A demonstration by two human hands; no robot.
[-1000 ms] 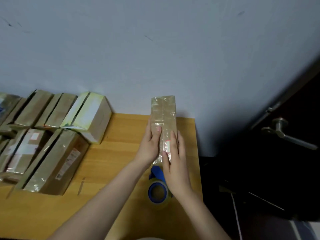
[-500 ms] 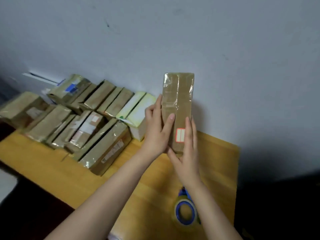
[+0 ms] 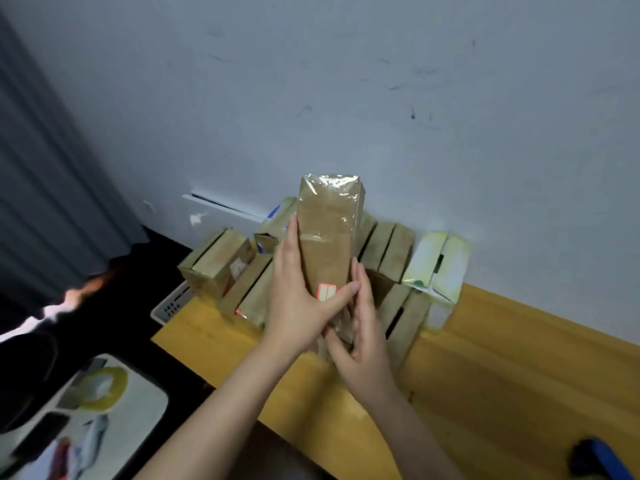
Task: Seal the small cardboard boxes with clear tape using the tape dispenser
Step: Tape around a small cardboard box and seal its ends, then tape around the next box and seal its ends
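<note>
One tape-wrapped brown box (image 3: 325, 244), red-edged label (image 3: 326, 292)

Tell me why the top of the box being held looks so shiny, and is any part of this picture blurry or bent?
Head view: clear tape on the held box catches the light as white glare near its top; head view: the blue tape dispenser in the lower right corner is dim and smeared; head view: the wide lens seems to slant the grey curtain and the table edge.
</note>
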